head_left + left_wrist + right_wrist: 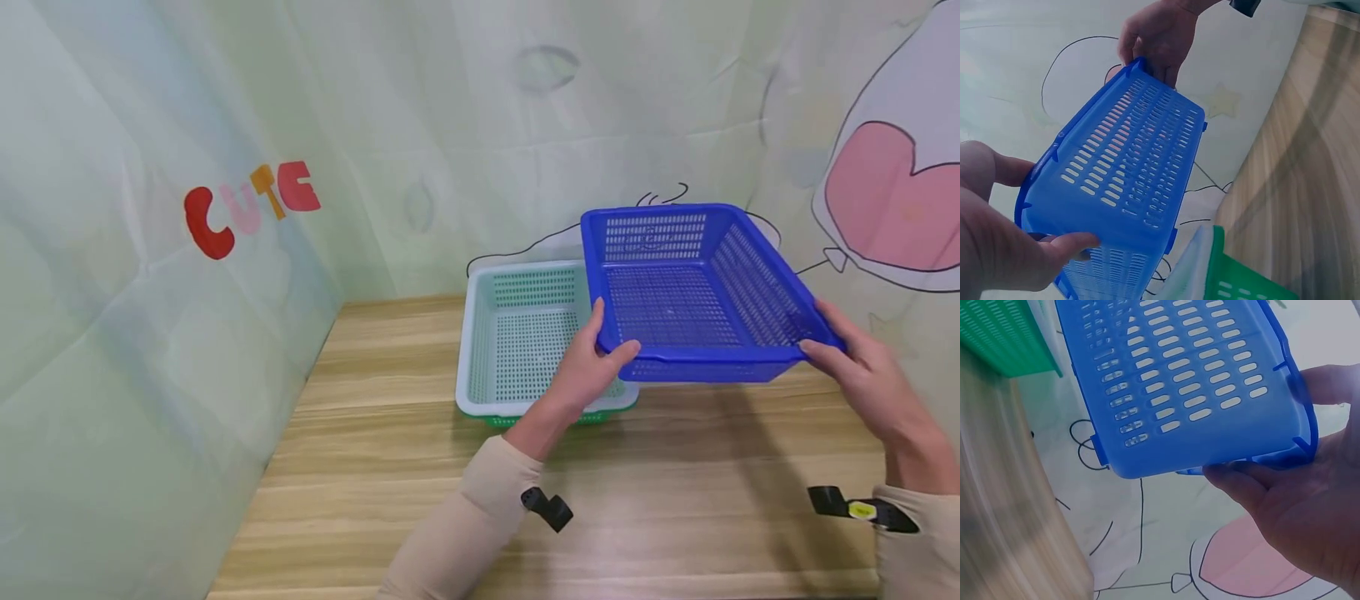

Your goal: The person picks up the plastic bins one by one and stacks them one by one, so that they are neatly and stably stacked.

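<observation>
Both hands hold up a blue rectangular plastic basket point(667, 308) with slotted walls, raised above the table and tilted. At its near left corner the left hand point(585, 367) grips the rim, thumb on the near side. My right hand point(862, 375) grips the near right corner in the same way, and the right wrist view shows its fingers around the rim of the blue basket point(1179, 381). Behind the left hand, a pale, whitish-green basket point(472, 350) sits nested in a green basket point(502, 422) on the table. The blue basket overlaps their right side in the head view.
The wooden table point(360, 467) reaches back to a pale printed curtain point(420, 150). Another stretch of curtain point(112, 350) with "CUTE" lettering borders the left side. Each sleeve carries a black strapped device point(547, 508).
</observation>
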{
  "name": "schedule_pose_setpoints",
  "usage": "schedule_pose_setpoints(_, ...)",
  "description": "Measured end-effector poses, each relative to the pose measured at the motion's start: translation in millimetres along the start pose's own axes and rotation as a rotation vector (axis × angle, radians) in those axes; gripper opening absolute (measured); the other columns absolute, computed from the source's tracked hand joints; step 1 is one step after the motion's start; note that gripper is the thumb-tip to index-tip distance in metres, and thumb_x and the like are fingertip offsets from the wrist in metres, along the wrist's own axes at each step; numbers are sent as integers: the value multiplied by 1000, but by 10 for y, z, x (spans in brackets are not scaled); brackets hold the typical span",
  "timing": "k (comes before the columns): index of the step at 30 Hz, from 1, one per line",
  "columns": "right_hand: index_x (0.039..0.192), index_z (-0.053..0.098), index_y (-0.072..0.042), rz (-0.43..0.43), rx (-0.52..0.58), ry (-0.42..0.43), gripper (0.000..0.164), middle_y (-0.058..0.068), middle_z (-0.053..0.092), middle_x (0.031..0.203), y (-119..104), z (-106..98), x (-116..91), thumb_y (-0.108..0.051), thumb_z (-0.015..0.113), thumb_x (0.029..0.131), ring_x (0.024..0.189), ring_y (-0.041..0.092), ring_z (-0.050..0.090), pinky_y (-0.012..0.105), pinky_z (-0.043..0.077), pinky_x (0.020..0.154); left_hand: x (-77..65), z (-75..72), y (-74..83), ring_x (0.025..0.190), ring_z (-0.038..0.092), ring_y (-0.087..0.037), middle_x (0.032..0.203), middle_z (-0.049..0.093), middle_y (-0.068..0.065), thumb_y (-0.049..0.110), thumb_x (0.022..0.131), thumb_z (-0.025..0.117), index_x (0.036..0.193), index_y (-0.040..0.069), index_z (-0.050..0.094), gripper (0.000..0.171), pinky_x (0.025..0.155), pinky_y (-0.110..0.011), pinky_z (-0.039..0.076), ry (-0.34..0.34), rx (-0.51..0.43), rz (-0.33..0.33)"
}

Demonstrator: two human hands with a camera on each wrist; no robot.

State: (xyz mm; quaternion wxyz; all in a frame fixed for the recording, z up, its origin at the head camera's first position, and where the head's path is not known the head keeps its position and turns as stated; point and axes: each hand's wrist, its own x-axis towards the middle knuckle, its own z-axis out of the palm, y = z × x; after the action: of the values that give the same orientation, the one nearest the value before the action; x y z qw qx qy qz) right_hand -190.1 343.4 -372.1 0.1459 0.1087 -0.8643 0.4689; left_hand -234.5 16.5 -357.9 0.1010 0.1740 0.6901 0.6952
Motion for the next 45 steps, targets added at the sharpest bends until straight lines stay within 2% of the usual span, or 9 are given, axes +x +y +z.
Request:
schedule_pose_setpoints(7,162,10,-13,3,2,-28,64,31,19,159,-14,-60,15,-19,43,108,145,39,26,1,29,94,6,13,42,136,46,-20,156,38,-5,20,100,63,162,17,9,83,109,-37,39,6,29,-20)
schedule_pose_setpoints(14,162,7,-13,13,15,-70,66,30,18,160,12,-77,7,-23,44,108,139,56,24,1,28,91,-5,-5,-28,136,47,-26,156,38,-8,19,100,63,162,15,10,82,108,-39,40,-3,12,-5)
schedule_pose_setpoints(20,162,8,-15,24,32,-82,67,30,21,159,-3,-101,31,-25,45,108,137,57,28,4,31,92,-10,14,-38,142,39,-30,161,30,-9,18,99,63,162,14,11,82,111,-42,37,16,12,-1)
schedule_pose_setpoints(30,160,6,-2,-18,126,-74,69,35,20,157,-20,-57,45,-18,48,107,136,58,28,3,33,93,-10,2,-21,142,37,-34,160,29,-17,14,100,62,161,11,9,81,111,-43,37,10,-18,9)
schedule_pose_setpoints(34,160,7,-4,-20,105,-82,70,34,24,156,-72,22,65,-20,48,107,136,56,32,5,34,94,-42,-99,-34,142,37,-34,160,29,-18,17,99,63,162,13,8,83,111,-44,38,6,-23,-3)
schedule_pose_setpoints(37,160,5,-4,-20,107,-101,71,34,23,156,-112,91,77,-22,48,107,137,54,32,28,36,109,-69,-178,-38,142,37,-36,160,29,-20,16,99,63,162,13,8,83,111,-44,37,13,-35,2)
schedule_pose_setpoints(39,160,3,-5,-22,115,-114,72,33,21,157,-138,141,84,-23,47,107,138,53,30,47,32,110,-88,-228,-32,141,37,-37,160,28,-20,14,100,62,162,13,9,82,110,-44,38,22,-36,8)
schedule_pose_setpoints(41,160,1,-4,-28,125,-123,72,33,20,158,-162,189,88,-24,47,107,139,53,30,56,29,107,-107,-275,-25,141,38,-38,160,27,-21,12,100,61,162,13,9,81,110,-44,38,28,-45,14)
schedule_pose_setpoints(45,159,-1,-3,-48,170,-137,73,31,18,159,-202,274,102,-23,47,107,140,51,29,26,35,108,-155,-358,-8,142,36,-38,161,25,-20,10,100,60,162,13,8,81,110,-44,37,41,-46,8)
